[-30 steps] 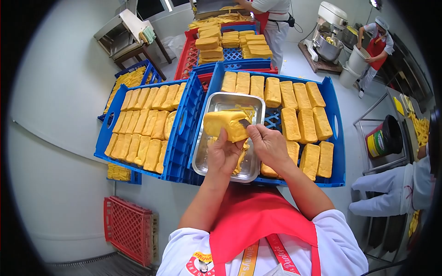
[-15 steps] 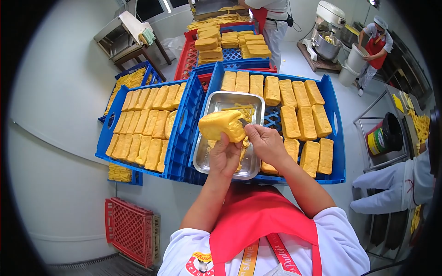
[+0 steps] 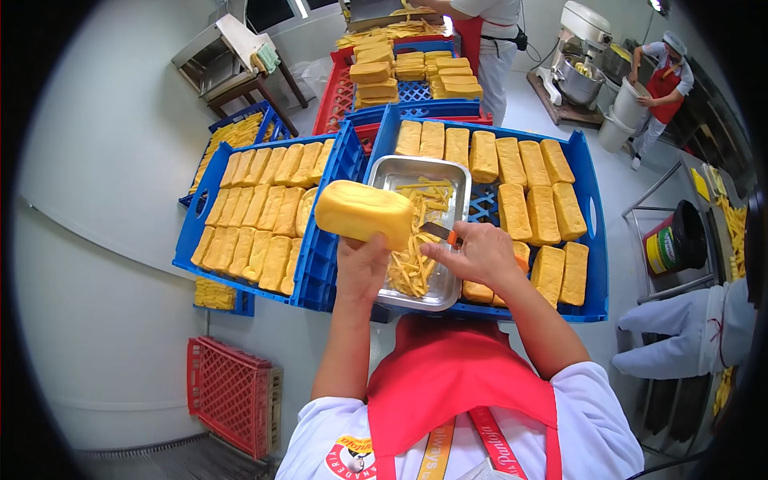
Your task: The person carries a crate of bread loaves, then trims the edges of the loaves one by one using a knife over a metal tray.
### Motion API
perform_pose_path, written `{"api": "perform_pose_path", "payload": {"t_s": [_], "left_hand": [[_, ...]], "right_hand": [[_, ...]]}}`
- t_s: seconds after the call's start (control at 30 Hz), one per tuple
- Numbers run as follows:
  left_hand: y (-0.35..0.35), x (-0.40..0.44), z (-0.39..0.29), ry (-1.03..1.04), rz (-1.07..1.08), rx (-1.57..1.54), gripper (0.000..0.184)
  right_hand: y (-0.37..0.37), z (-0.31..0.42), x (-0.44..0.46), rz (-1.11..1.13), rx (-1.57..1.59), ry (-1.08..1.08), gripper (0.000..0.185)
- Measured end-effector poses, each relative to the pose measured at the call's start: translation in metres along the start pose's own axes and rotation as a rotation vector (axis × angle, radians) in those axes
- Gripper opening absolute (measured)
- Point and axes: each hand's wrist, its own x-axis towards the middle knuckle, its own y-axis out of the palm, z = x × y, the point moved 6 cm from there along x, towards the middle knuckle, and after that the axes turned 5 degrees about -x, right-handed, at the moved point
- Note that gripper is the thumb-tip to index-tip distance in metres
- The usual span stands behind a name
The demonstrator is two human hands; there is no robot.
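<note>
My left hand (image 3: 362,268) is closed round a yellow bread loaf (image 3: 364,211), lifted above the left side of a metal tray (image 3: 441,298). In my right hand (image 3: 482,254) is a small knife (image 3: 438,232) with an orange handle, its blade pointing up and left, apart from the loaf. Thin yellow crust trimmings (image 3: 410,272) lie in the tray below. The tray rests on the left part of a blue crate (image 3: 593,264), where several loaves (image 3: 514,210) stand in rows.
A second blue crate (image 3: 326,216) full of loaves stands at the left. Behind is a red crate (image 3: 338,94) with stacked bread. Farther off are a stand mixer (image 3: 578,68), a person in a red apron (image 3: 663,84) at a white bucket, and a black bucket (image 3: 685,234) at right.
The knife has come away from the loaf's right end. My left hand has moved the loaf left and turned it, while my right hand has shifted slightly right.
</note>
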Motion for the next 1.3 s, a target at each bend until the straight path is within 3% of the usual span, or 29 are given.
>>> {"api": "perform_pose_path", "payload": {"t_s": [0.03, 0.13, 0.17, 0.23, 0.37, 0.5, 0.8, 0.9, 1.07, 1.3], "left_hand": [[-0.002, 0.001, -0.002, 0.003, -0.003, 0.004, 0.064], [0.003, 0.002, -0.019, 0.356, -0.002, 0.927, 0.05], [0.002, 0.003, -0.019, 0.354, -0.013, 0.925, 0.05], [0.019, 0.0, -0.02, 0.589, 0.127, 1.328, 0.052], [0.036, -0.002, -0.017, 0.59, 0.134, 1.391, 0.042], [0.036, 0.0, -0.013, 0.566, 0.173, 1.426, 0.048], [0.038, 0.002, -0.008, 0.401, 0.229, 1.351, 0.049], [0.04, 0.001, -0.007, 0.439, 0.203, 1.39, 0.05], [0.042, -0.007, -0.014, 0.672, 0.006, 1.537, 0.052], [0.037, -0.014, -0.014, 0.924, -0.018, 1.714, 0.052]], "right_hand": [[0.005, -0.003, 0.001, 0.002, 0.003, -0.004, 0.066], [0.014, -0.026, 0.005, -0.079, 0.104, 0.097, 0.059], [0.014, -0.029, 0.005, -0.07, 0.101, 0.093, 0.059], [-0.002, -0.028, 0.002, -0.131, 0.244, 0.1, 0.055], [-0.011, -0.008, -0.006, -0.157, 0.317, -0.047, 0.049], [-0.012, 0.005, -0.007, -0.231, 0.255, -0.169, 0.048], [-0.008, 0.005, -0.007, -0.25, 0.219, -0.17, 0.046], [-0.006, 0.004, -0.006, -0.237, 0.218, -0.118, 0.047], [0.006, -0.006, -0.004, -0.146, 0.38, 0.025, 0.049], [0.014, -0.002, -0.008, -0.044, 0.509, 0.11, 0.05]]}}
